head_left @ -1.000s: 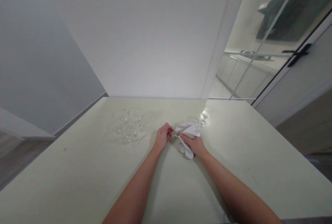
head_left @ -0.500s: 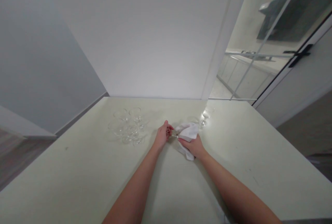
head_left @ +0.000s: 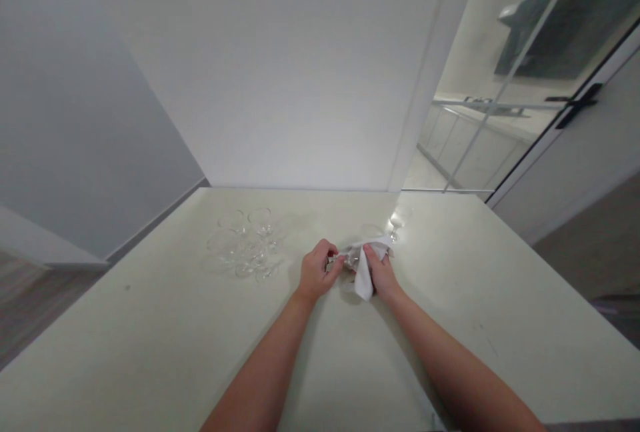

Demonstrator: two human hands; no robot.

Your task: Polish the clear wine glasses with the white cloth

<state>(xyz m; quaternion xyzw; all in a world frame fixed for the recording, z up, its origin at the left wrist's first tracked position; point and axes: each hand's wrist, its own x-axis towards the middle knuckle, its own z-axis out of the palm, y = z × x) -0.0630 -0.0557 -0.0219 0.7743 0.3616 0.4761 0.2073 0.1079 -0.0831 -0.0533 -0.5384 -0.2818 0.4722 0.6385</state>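
Note:
Near the middle of the table, my left hand is closed around the stem end of a clear stemmed glass. The glass lies sideways between my two hands, its bowl toward the right. My right hand grips a white cloth at the bowl, the thumb on the near side. One corner of the cloth hangs down toward the table. Cloth and fingers hide part of the bowl, and the foot is mostly covered by my left fingers.
Several clear stemmed glasses stand close together to the left on the pale table. A single stemmed glass stands behind my right hand. A white wall panel rises at the table's back edge, with a glass-paned door at right.
My left hand has turned over the stem end and moved slightly right. My right hand and the cloth have shifted a little right, so more of the bowl shows.

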